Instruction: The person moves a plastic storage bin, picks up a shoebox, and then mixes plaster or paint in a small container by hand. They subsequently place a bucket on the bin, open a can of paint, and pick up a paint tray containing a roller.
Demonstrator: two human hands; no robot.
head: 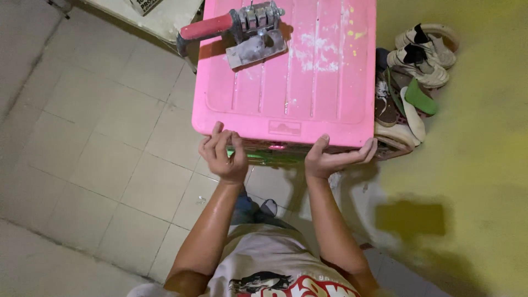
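Tiled floor (93,159) | pink lid (297,71) long axis away | left hand (224,157), right hand (333,159) grip near edge

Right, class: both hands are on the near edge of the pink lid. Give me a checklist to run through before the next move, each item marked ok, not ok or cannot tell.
1. Left hand grips the near edge of the pink lid: ok, fingers curled over it.
2. Right hand grips the same edge: ok.
3. Lid top free of loose things: not ok, a metal tool with a red handle lies at the far end.
4. Shoes piled at the right, against the box: not ok.
5. Lid latched or loose: cannot tell.
6. Tiled floor around the feet: ok.
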